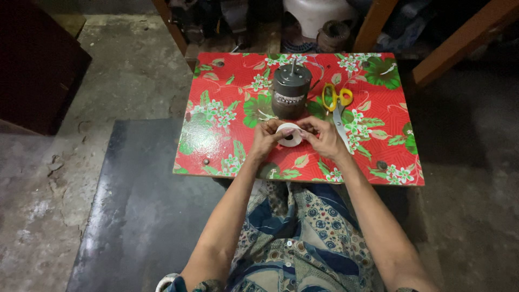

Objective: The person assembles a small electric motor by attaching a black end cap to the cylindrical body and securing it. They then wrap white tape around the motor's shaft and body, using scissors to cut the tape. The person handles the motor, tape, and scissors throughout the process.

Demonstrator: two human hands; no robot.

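From the head camera I look down on a small tabletop (216, 143) covered in red cloth with green and white flowers. My left hand (265, 139) and right hand (324, 138) meet over its near middle, both closed on a roll of white tape (290, 135). The left fingers grip the roll's left side, while the right thumb and fingers pinch at its right edge. I cannot tell whether a strip has been pulled free. The roll is just above the cloth, near the tabletop's centre.

Just beyond the roll, a dark round motor (291, 92) stands upright, its thin shaft pointing up. To the right of the motor lie scissors (338, 105) with yellow handles, blades pointing toward the near edge and passing beside my right hand. Patterned blue fabric covers my lap below the tabletop, and bare concrete floor (124, 70) spreads to the left.
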